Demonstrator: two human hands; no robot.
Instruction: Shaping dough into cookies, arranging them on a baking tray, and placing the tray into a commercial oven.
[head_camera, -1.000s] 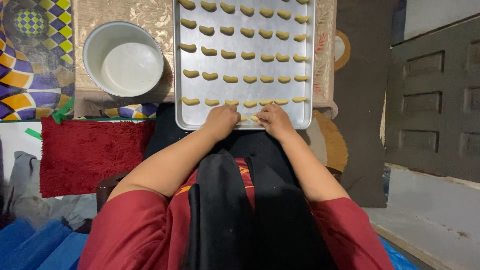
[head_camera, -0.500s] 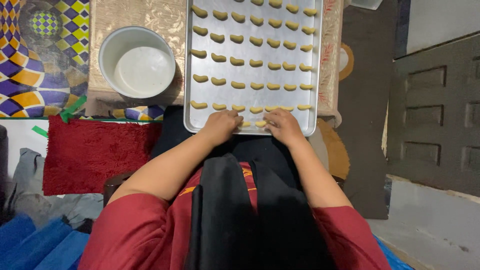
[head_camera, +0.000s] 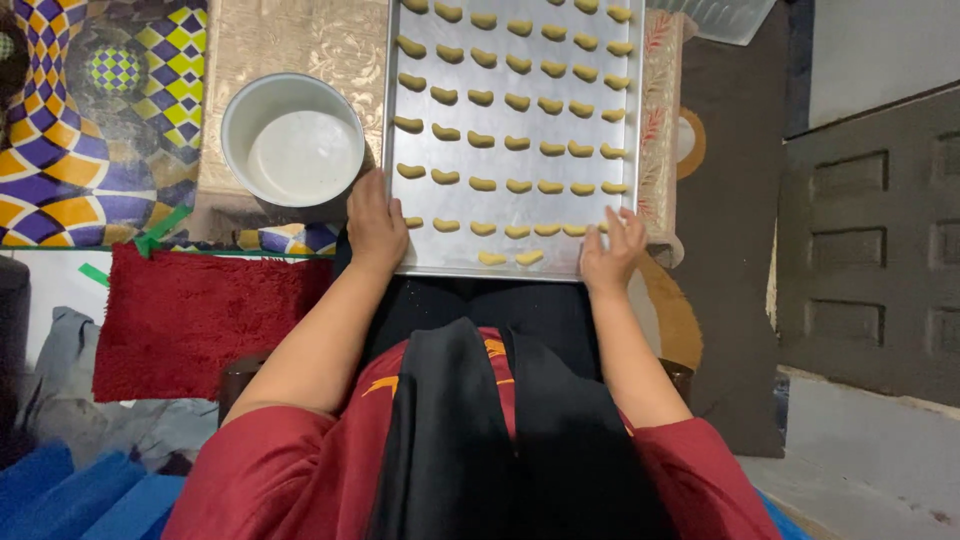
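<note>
Tray (head_camera: 560, 262): rectangular, bare grey metal, low raised rim, lying flat with its long axis running near to far; far end cut off by the frame. Dough pieces (head_camera: 482, 184): small, pale yellow, crescent-shaped, set in even rows across the tray, spaced apart. Nearest row incomplete: two pieces (head_camera: 510, 258) only, side by side just inside the near rim.

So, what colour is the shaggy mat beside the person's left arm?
The mat is deep red, plain with no pattern; the head view shows it.
</note>
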